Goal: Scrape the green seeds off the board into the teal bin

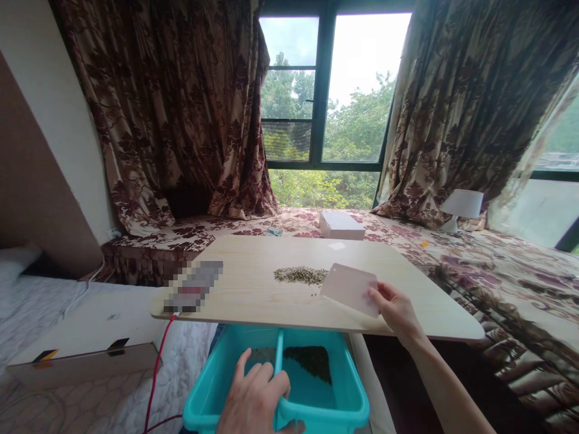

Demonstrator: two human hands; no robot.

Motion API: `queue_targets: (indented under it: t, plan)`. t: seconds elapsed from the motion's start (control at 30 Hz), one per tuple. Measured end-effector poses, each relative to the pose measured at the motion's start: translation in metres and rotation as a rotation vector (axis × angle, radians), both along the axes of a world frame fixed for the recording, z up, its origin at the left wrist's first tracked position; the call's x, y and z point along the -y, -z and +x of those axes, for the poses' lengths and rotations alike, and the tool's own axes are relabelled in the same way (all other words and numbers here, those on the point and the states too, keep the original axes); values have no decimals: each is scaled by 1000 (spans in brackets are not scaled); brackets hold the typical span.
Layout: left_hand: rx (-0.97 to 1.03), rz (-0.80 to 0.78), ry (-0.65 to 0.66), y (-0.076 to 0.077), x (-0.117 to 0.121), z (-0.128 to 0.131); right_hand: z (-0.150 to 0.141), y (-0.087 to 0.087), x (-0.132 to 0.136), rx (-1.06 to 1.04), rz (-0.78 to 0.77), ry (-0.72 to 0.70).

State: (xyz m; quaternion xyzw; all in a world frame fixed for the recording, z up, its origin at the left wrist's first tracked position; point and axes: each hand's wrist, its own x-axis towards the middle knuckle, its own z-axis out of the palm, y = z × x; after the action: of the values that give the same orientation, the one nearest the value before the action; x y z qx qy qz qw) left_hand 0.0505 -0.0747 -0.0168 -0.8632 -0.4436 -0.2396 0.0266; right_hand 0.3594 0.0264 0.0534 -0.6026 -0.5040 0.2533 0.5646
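Note:
My right hand (395, 310) pinches a pale, translucent flat plastic scraper (350, 289) by its right edge. The scraper's left edge is at the right end of a spread of small green and dark grains (298, 275) on the light wooden tabletop (244, 259). Below the table's front edge is a teal two-compartment tub (199, 395). My left hand (257, 392) is over its near side, fingers bent around the divider and thumb on the right of it. Dark green grains (312, 361) lie in the right compartment; a thinner greyish layer shows in the left.
A blurred-out device (194, 286) with a red cable (156, 367) lies on the table's left. A white carton (90, 337) is on the bed at left. Behind the table are a white box (342, 225) and a small lamp (464, 205) on the patterned window seat.

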Motion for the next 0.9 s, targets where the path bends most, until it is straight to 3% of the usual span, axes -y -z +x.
queue_targets:
  t: [0.37,0.6,0.8,0.9]
  plan:
    - [-6,33,14,-2,1,0,-4,0,-13,27,44,32]
    - [-85,104,-140,7,2,11,-4,3,-15,44,82,-38]
    - [-90,45,-139,4,3,10,-7,0,-10,-2,59,-23]
    - [-67,25,-79,2,1,4,-9,0,-9,-14,41,-37]
